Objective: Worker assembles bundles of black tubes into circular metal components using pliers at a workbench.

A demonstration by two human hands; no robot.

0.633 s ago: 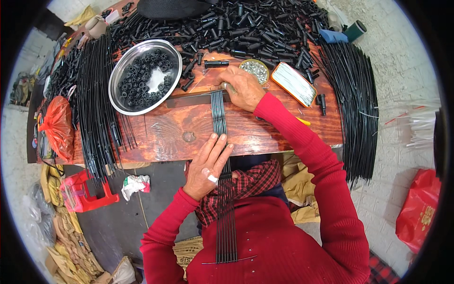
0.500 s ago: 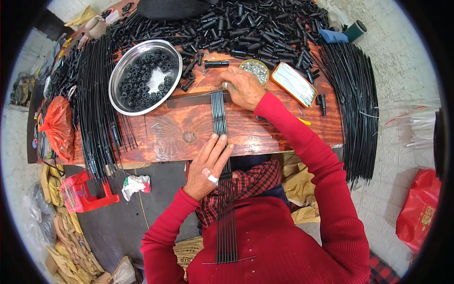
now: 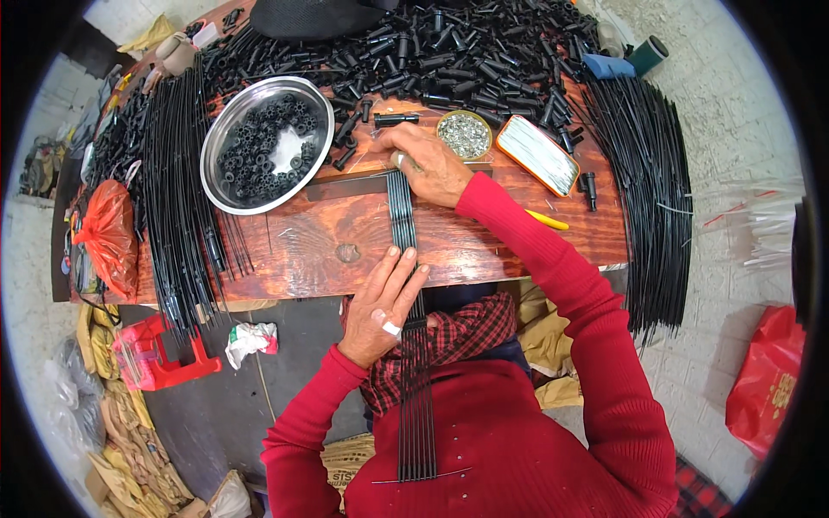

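A flat row of several thin black rods [image 3: 402, 217] lies across the wooden table [image 3: 328, 242] and runs down over my lap. My left hand [image 3: 382, 307] presses flat on the rods at the table's near edge, fingers spread. At the rods' far ends my right hand [image 3: 427, 162] rests against a dark metal bar [image 3: 345, 183], fingers curled over the rod tips. Just beyond that hand stand a small round dish of silver bits [image 3: 464, 134] and a flat orange-rimmed tray [image 3: 537, 154].
A steel bowl [image 3: 226, 190] of black rings stands at the left. Black tubular parts [image 3: 449, 43] are heaped along the far edge. Bundles of long black rods lie at the left [image 3: 177, 198] and right [image 3: 652, 198]. An orange bag [image 3: 108, 233], yellow-handled tool [image 3: 546, 220] and red floor bag [image 3: 764, 384] are nearby.
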